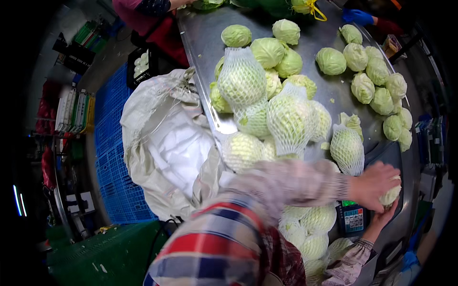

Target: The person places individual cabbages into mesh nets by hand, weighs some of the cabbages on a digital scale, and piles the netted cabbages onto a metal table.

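At the right side of the metal table, a pale green cabbage (390,195) is between my two hands. My left hand (374,185) reaches across from the left and lies over its top and near side, fingers bent round it. From below, my right hand (380,220) supports the cabbage, its fingers partly hidden. Beneath the hands is a scale with a keypad (354,220) and a dark platform (389,157). A cabbage in a white foam net (347,148) lies just beyond my left wrist. More netted cabbages (318,219) are stacked under my left forearm.
Bare cabbages (381,100) line the table's right edge; netted ones (291,117) are piled at its left. A large woven sack (136,119) with white foam nets (181,148) stands left of the table (205,40). Co-workers' arms, one with a blue glove (358,17), show at the far end.
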{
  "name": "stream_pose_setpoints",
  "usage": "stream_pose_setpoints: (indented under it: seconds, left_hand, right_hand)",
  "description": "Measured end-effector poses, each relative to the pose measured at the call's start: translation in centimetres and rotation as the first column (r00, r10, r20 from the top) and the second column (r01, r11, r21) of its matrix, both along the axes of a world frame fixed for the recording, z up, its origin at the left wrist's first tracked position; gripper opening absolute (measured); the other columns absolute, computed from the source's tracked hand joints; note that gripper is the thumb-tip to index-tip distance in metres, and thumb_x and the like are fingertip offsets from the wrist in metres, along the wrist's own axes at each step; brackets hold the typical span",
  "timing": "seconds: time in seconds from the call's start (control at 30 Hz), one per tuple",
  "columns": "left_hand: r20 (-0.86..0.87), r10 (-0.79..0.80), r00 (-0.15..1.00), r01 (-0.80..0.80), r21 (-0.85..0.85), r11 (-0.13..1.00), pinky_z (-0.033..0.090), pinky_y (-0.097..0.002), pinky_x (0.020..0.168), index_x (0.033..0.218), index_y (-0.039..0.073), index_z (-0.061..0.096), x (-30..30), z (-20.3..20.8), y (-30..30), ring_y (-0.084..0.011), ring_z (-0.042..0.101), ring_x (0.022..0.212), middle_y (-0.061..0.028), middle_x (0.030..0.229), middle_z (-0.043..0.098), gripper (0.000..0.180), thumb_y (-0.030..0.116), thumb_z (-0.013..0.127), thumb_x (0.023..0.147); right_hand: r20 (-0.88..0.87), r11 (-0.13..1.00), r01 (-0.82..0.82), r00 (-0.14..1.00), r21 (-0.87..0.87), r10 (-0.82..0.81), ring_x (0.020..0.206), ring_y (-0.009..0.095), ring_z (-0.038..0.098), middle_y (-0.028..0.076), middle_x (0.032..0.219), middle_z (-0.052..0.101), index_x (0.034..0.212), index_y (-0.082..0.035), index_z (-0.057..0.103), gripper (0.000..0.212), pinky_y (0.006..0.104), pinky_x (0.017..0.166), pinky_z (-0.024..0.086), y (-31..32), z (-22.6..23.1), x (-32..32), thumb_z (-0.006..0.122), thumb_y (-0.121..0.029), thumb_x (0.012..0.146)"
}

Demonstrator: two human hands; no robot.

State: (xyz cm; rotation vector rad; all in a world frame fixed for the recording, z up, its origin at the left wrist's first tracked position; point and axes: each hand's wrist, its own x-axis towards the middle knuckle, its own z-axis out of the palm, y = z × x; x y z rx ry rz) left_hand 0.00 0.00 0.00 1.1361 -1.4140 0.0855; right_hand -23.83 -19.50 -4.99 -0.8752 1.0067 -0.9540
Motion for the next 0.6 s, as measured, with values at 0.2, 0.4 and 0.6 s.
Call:
stream_pose_setpoints:
  seconds: [0.2, 0.4, 0.6]
  left_hand:
    - [-0.347, 0.836, 0.424, -0.705, 0.453, 0.546, 0.049, -0.0290, 0.067, 0.099, 0.002, 0.059, 9.7, -7.1, 25.6, -0.0145, 0.059, 0.079, -0.0061, 0.083, 0.059, 0.020, 0.006, 0.063, 0.080]
    - [0.607, 0.296, 0.738, -0.446, 0.768, -0.460, 0.046, -0.0450, 0.085, 0.101, 0.009, 0.061, 9.5, -21.8, 53.0, -0.0305, 0.048, 0.112, -0.0135, 0.119, 0.050, 0.027, 0.010, 0.056, 0.075]
    - [0.592, -0.134, 0.795, -0.581, 0.679, -0.448, 0.029, -0.0588, 0.100, 0.104, 0.010, 0.064, 12.1, -22.6, 56.0, -0.0337, 0.041, 0.122, -0.0138, 0.126, 0.050, 0.039, 0.031, 0.061, 0.071]
  right_hand:
    - [-0.387, 0.985, 0.055, 0.915, -0.164, -0.115, 0.112, 0.028, 0.054, 0.015, 0.126, 0.053, 0.130, -0.003, 0.046, 0.052, 0.0390, 0.094, 0.042, 0.3, -0.9, -4.7, 0.054, -0.037, 0.091]
    - [-0.577, 0.725, -0.230, 0.770, -0.649, -0.272, 0.112, 0.023, 0.053, 0.015, 0.126, 0.052, 0.127, 0.003, 0.046, 0.049, 0.0360, 0.094, 0.043, 3.0, 4.4, -3.1, 0.058, -0.029, 0.091]
    - [-0.622, 0.666, -0.332, 0.740, -0.668, -0.255, 0.101, 0.017, 0.057, 0.011, 0.117, 0.057, 0.123, -0.002, 0.052, 0.035, 0.0280, 0.085, 0.046, 11.5, 7.8, 1.8, 0.057, -0.012, 0.090]
